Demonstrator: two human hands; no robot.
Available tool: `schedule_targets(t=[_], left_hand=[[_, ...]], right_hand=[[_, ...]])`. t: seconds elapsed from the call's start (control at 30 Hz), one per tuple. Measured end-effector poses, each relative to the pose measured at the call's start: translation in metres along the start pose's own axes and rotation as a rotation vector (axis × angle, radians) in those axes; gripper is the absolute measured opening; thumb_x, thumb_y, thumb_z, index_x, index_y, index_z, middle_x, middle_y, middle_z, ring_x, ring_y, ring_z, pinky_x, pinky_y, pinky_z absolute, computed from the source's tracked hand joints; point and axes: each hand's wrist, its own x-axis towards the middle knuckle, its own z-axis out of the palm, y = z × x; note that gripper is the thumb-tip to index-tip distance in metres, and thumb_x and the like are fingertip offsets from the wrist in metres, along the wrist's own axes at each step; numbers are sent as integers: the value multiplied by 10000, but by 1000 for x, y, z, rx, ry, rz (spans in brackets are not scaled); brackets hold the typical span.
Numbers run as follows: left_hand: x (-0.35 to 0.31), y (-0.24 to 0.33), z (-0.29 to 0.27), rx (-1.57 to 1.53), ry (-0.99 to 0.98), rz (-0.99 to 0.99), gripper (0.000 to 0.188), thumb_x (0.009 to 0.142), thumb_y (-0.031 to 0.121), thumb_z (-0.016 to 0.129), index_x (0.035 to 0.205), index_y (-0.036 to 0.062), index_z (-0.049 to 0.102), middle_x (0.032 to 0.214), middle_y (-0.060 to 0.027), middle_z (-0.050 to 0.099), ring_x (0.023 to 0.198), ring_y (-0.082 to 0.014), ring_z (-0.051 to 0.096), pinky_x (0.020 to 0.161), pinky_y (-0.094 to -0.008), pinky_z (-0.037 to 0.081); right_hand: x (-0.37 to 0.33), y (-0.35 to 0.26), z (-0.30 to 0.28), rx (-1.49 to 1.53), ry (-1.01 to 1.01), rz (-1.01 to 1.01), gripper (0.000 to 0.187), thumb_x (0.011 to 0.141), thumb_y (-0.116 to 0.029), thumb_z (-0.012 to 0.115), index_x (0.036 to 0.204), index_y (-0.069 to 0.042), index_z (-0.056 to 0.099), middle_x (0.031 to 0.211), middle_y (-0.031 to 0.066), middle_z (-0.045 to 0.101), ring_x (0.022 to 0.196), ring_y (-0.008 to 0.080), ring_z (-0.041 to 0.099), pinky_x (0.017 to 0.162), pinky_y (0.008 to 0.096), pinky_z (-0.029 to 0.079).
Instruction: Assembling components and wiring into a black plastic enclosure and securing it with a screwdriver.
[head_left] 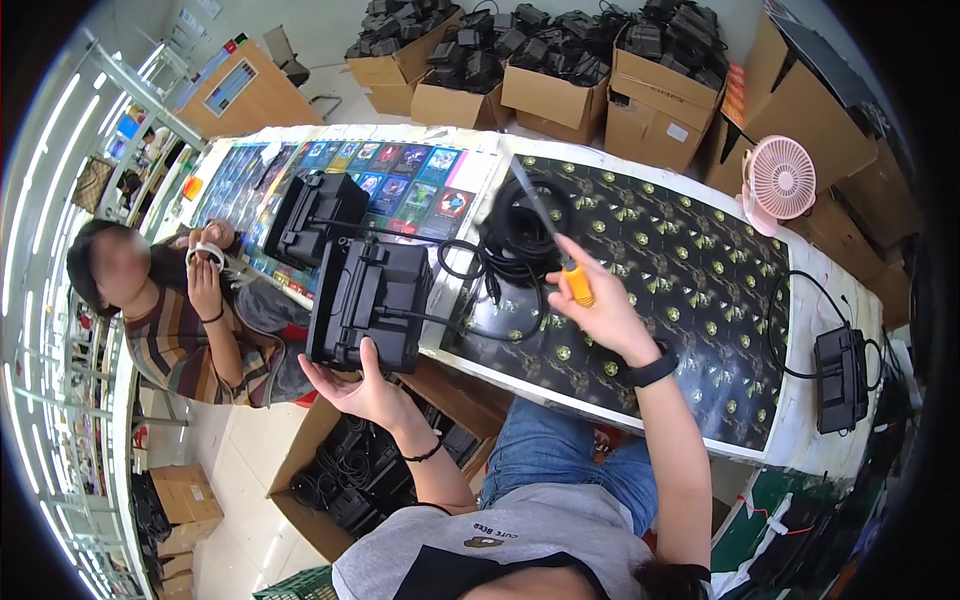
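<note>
The screwdriver [566, 262] has an orange handle and a grey metal shaft. The device [368, 302] at the table's front edge is plain black, as is a second unit [313, 217] behind it. The table [800, 430] is white, with a black mat [680, 300] dotted with gold emblems; its left end carries a sheet of card pictures [400, 180] (mostly blue, some red). A coiled cable [520, 230] is black. The small fan [780, 180] at the far right corner is pink. The boxes [550, 95] beyond the table are brown cardboard.
</note>
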Motion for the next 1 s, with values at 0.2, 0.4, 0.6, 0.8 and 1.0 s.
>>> schedule_targets(t=[0.2,0.4,0.6,0.8,1.0], left_hand=[[4,-41,19,-56,-36,-88,808,781,-126,734,1469,-19,324,1367,-128,438,1218,-215,479,1047,-365,428],[22,-79,53,157,-16,-16,830,823,65,790,1499,38,309,1495,-155,335,1326,-256,380,1096,-406,356],[28,-68,53,194,-139,-123,875,846,196,790,1521,32,257,1557,-174,257,1332,-289,393,1039,-441,470],[-5,-56,38,145,-92,190,548,925,109,668,1389,-23,407,1484,-151,353,1309,-243,415,1088,-396,383],[-36,-40,45,87,-241,236,397,978,95,587,1335,-22,459,1363,-135,487,1210,-214,486,1000,-338,428]], right_hand=[[-30,4,-10,306,186,242,305,885,-33,664,1181,27,624,910,-2,596,765,98,627,755,263,527],[-97,0,-90,-36,464,164,323,857,-59,720,1176,-40,668,694,-66,448,661,30,500,638,212,439],[-191,1,-216,-691,1247,159,328,832,-141,777,1125,-28,684,867,40,635,752,138,584,695,276,479],[-268,-15,-281,-1485,1255,308,243,799,-143,777,928,1,631,1322,80,609,1147,331,546,952,403,465],[-289,-10,-305,-1044,1556,626,508,869,-433,725,1188,-47,645,958,154,708,859,383,652,789,429,509]])
